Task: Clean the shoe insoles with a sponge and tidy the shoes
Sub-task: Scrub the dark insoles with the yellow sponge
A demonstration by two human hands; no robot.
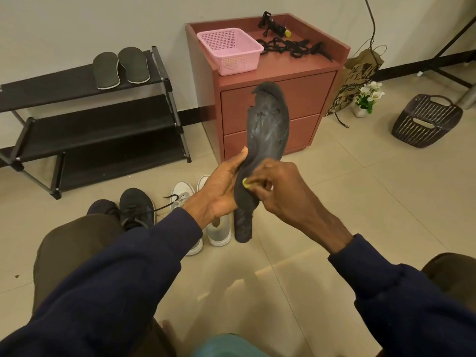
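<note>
My left hand (223, 188) grips the heel end of a worn black insole (268, 124), which stands upright with a torn toe edge and pale smears. My right hand (277, 191) pinches a small yellow-green sponge (245, 183) against the insole's lower part; most of the sponge is hidden by my fingers. A second black insole (243, 226) lies on the floor below my hands. Two dark insoles (121, 67) rest on the top shelf of the black shoe rack (85, 124). Black shoes (135, 208) and white shoes (217, 233) sit on the floor.
A red-brown cabinet (270, 99) holds a pink basket (229, 50) and black laces (291, 46). To the right are a paper bag (355, 78), a small flower pot (367, 99) and a dark basket (426, 121) on the tiled floor.
</note>
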